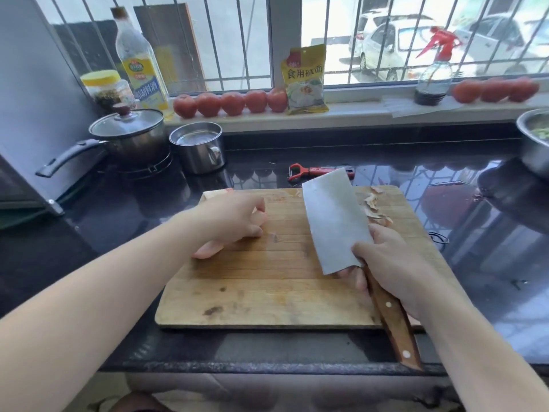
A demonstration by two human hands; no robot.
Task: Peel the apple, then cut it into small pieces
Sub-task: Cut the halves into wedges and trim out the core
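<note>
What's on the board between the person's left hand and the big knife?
In the head view, only bare cutting board lies between the left hand and the cleaver, save a small scrap.
</note>
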